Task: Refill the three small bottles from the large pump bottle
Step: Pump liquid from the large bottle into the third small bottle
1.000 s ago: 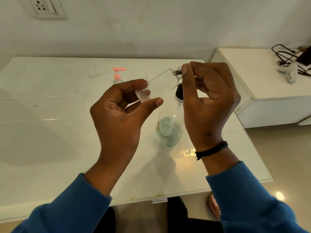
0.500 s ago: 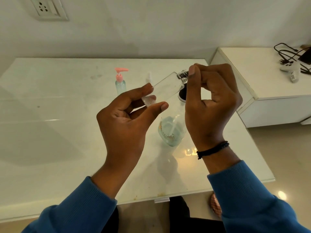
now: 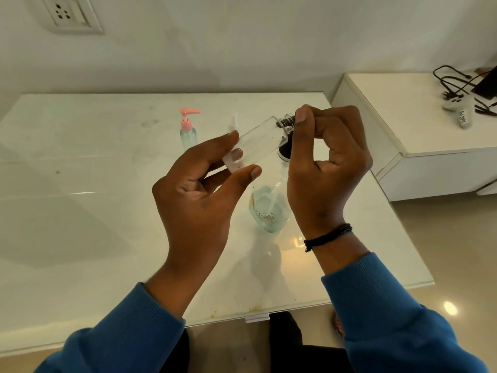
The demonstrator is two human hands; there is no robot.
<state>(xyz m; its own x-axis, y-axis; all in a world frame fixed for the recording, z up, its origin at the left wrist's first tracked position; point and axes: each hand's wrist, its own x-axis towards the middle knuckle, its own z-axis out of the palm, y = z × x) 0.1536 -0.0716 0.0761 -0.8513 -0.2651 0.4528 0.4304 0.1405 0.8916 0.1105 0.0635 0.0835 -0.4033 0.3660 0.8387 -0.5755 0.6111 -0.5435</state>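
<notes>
Up above the white desk (image 3: 80, 211), the left hand (image 3: 196, 200) grips a clear small bottle (image 3: 258, 142) by its base, tilted – the right hand (image 3: 322, 168) pinches its threaded neck; the large pump bottle (image 3: 269, 208) stands underneath, a pink-pump bottle (image 3: 188, 130) behind

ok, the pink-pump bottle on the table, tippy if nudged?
Probably. The pink-pump bottle stands upright, tall and narrow, so a high sideways push would likely topple it. It looks like clear thin plastic, so likely light and easy to slide. Fill level can't be judged.
</notes>
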